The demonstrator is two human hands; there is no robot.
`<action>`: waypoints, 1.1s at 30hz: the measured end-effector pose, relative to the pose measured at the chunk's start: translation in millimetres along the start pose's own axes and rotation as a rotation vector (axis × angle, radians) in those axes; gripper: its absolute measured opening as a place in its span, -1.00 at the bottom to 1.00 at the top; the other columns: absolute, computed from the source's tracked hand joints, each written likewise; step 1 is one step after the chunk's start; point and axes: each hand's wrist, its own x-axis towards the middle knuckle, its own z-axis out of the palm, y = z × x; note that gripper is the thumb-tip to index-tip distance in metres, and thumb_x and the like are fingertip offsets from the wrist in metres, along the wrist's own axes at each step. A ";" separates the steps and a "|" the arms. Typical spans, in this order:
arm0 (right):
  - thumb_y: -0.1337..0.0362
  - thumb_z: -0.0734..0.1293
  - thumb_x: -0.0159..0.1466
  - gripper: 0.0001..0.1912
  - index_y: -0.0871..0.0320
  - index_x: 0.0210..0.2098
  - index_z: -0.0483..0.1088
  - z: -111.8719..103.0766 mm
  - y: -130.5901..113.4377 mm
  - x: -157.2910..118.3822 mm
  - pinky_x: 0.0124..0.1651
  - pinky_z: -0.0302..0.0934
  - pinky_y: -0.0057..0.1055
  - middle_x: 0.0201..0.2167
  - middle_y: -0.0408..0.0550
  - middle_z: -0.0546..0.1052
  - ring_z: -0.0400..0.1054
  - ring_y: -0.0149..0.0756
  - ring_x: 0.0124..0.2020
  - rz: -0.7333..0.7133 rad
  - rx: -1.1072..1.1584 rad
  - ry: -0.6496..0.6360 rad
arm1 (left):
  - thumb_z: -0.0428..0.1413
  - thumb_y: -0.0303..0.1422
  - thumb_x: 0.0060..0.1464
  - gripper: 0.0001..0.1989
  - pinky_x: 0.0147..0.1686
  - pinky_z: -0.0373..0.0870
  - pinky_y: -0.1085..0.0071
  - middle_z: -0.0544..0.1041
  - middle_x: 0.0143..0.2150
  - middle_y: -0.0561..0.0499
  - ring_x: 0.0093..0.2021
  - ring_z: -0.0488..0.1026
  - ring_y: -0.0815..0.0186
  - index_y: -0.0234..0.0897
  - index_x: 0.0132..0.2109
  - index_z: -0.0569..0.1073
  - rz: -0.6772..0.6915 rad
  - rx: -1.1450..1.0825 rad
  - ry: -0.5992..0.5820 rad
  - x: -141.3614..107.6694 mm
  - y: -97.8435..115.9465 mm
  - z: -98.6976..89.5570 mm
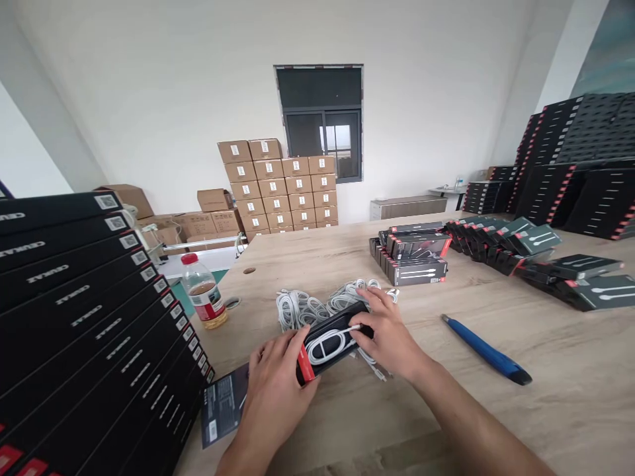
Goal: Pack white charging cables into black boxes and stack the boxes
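Note:
A narrow black tray with a red end is tilted over the table. A coiled white cable lies in it. My left hand is closed round the tray's red end. At the other end, my right hand pinches the cable's tip between thumb and index finger. Behind the tray is a heap of white cables, with some plug ends showing below. A dark printed card or sleeve lies on the table left of my left hand.
Tall stacks of black boxes stand at the left, with a bottle beyond. Small packed boxes lie at the right back. A blue-handled tool rests right of my right hand.

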 end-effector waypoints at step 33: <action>-0.12 0.29 0.34 -0.56 0.12 -0.43 0.40 22.3 -58.7 -8.9 -0.49 0.20 -0.47 -0.59 -0.25 0.32 0.22 -0.44 -0.58 0.371 1.080 -0.207 | 0.17 -0.31 0.17 -0.22 0.17 0.39 0.13 0.33 0.30 -0.11 0.27 0.34 0.06 0.04 0.44 0.01 0.194 -0.191 0.109 -4.0 11.2 -22.0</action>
